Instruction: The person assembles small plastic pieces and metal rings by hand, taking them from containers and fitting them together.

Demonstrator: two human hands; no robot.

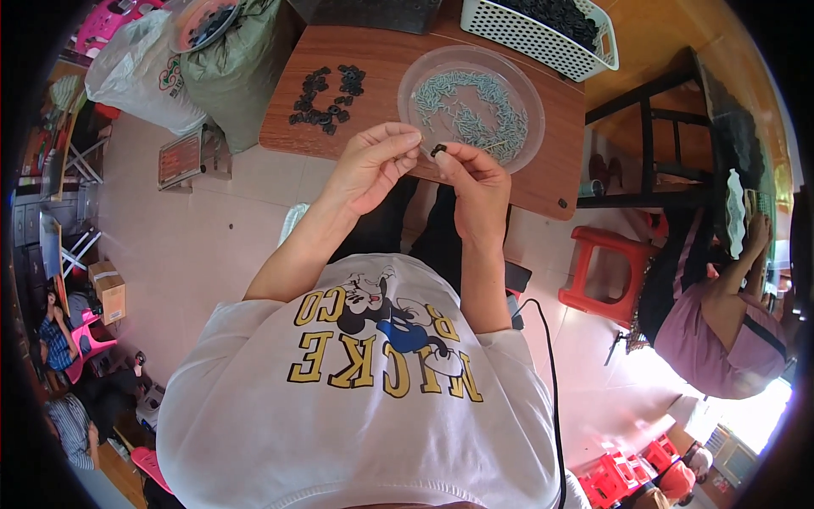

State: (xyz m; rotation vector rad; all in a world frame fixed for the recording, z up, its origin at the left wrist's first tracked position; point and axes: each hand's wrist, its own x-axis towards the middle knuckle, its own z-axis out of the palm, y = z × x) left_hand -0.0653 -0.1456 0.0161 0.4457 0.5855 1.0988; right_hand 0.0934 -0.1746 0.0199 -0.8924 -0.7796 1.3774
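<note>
My right hand [480, 188] pinches a small black part [438, 150] between thumb and fingertips, over the near edge of the brown table [373, 59]. Close beside it on the left, my left hand [373, 165] has its thumb and forefinger pressed together. Whatever lies between those fingertips is too small to make out. Just beyond both hands stands a round clear plastic basin [407, 81], holding many small bluish-grey screws [506, 114] spread over its bottom. Small black pieces [315, 116] lie grouped on the tabletop at the left.
A white perforated basket [543, 49] full of black parts stands at the far right of the table. One black piece [562, 203] lies near the right corner. Sacks [242, 85] stand left, a red stool [585, 271] right. Another person [721, 331] sits at the right.
</note>
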